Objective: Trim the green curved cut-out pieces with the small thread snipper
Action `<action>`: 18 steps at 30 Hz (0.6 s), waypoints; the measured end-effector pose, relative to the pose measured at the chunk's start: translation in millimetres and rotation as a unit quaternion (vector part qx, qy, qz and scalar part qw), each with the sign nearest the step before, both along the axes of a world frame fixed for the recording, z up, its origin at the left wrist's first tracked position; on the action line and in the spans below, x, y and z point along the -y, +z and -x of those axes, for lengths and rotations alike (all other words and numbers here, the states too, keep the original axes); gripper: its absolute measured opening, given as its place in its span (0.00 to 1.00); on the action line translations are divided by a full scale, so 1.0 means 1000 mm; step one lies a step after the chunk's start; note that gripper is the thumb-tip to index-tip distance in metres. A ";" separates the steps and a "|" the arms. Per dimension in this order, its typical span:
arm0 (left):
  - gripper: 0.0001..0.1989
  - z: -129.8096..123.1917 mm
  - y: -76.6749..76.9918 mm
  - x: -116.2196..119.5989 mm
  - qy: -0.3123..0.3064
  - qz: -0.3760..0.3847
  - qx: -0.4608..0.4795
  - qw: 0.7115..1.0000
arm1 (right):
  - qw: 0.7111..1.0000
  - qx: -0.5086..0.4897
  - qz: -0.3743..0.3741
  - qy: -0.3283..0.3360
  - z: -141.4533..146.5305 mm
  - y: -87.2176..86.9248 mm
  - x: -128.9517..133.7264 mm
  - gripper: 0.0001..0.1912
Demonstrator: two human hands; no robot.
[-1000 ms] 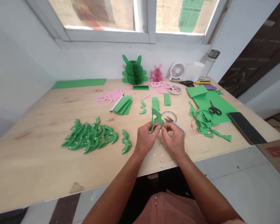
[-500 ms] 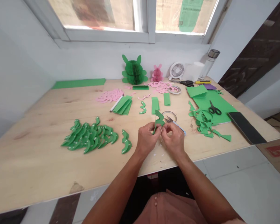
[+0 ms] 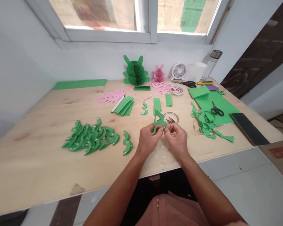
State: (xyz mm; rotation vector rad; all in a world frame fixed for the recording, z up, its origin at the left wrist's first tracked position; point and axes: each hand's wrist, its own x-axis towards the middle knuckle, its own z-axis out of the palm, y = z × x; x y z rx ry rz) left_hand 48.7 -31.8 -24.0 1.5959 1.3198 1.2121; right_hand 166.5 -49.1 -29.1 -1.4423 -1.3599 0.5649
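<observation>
A curved green paper cutout [image 3: 159, 117] is pinched upright between my hands over the front of the table. My left hand [image 3: 149, 138] grips its lower left side, and the fingertips of my right hand [image 3: 176, 136] are closed on its lower right edge. Just behind my right hand lie small scissors [image 3: 171, 120] with their blades showing, beside a tape roll [image 3: 178, 116]. Left of my hands rests a short stack of wavy green cutouts [image 3: 126, 143]. Farther left spreads a larger pile of such green pieces [image 3: 89, 138], some with white strips on them.
Green scraps [image 3: 206, 122], black scissors [image 3: 217, 109] and a phone [image 3: 249, 128] lie to the right. Folded green papers [image 3: 124, 106] and pink cutouts [image 3: 112, 96] sit mid-table. Along the wall stand a green honeycomb paper figure [image 3: 135, 73], a pink one [image 3: 158, 75], a small fan [image 3: 178, 71] and a bottle [image 3: 211, 64].
The green cutout has turned and opened out a little between my fingers, showing more of its curved shape. My right hand has shifted slightly, covering more of the blue scissor handle.
</observation>
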 end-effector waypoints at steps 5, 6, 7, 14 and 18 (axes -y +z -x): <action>0.05 0.000 0.001 -0.001 0.005 0.016 0.034 0.999 | 0.999 -0.041 0.004 -0.001 -0.002 -0.002 -0.003 0.03; 0.04 0.000 0.001 -0.001 0.009 0.020 0.039 0.999 | 0.999 -0.045 0.004 -0.004 -0.002 -0.003 -0.003 0.02; 0.04 0.000 0.001 -0.001 0.013 0.023 0.043 0.999 | 0.999 -0.047 0.003 -0.007 -0.002 -0.003 -0.003 0.02; 0.06 0.000 0.000 -0.002 0.016 0.015 0.050 0.999 | 0.998 0.032 -0.056 -0.017 0.000 -0.003 0.001 0.03; 0.06 0.000 0.001 -0.001 0.015 0.003 0.029 0.999 | 0.987 0.127 -0.100 -0.020 0.001 -0.004 0.002 0.04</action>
